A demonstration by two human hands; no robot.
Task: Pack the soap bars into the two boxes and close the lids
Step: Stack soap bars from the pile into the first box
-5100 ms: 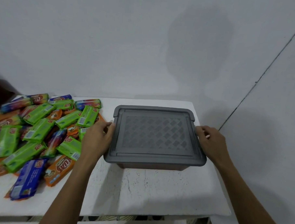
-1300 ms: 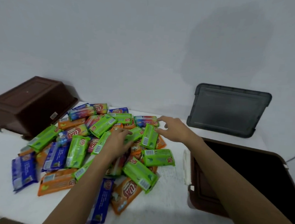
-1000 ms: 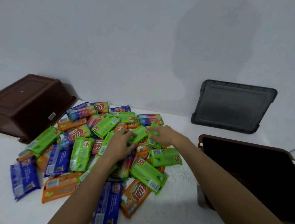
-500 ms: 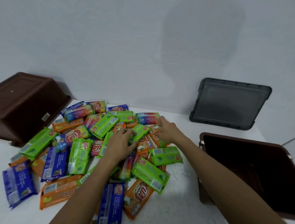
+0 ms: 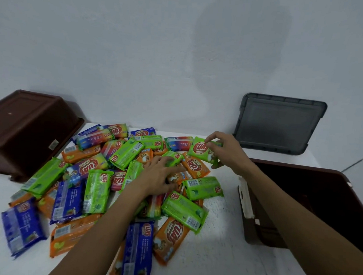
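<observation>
A heap of wrapped soap bars [image 5: 104,175] in green, orange, blue and rainbow wrappers covers the left and middle of the white table [image 5: 219,249]. My right hand [image 5: 225,152] grips a green soap bar [image 5: 200,151], lifted a little at the heap's far right edge. My left hand [image 5: 160,176] lies over the middle of the heap, its fingers curled on another green bar [image 5: 172,157]. An open brown box [image 5: 298,207] stands at the right, dark inside. Its grey lid [image 5: 279,123] leans against the wall behind it. A second brown box [image 5: 24,132] lies upside down at the far left.
A pale wall runs right behind the table. Bare white tabletop shows between the heap and the open box and along the near edge. The open box has a white latch [image 5: 244,199] on its near left side.
The grey lid has come off the box and now leans on the wall. In the last second my right hand took a green bar and raised it from the heap; my left hand shifted slightly right.
</observation>
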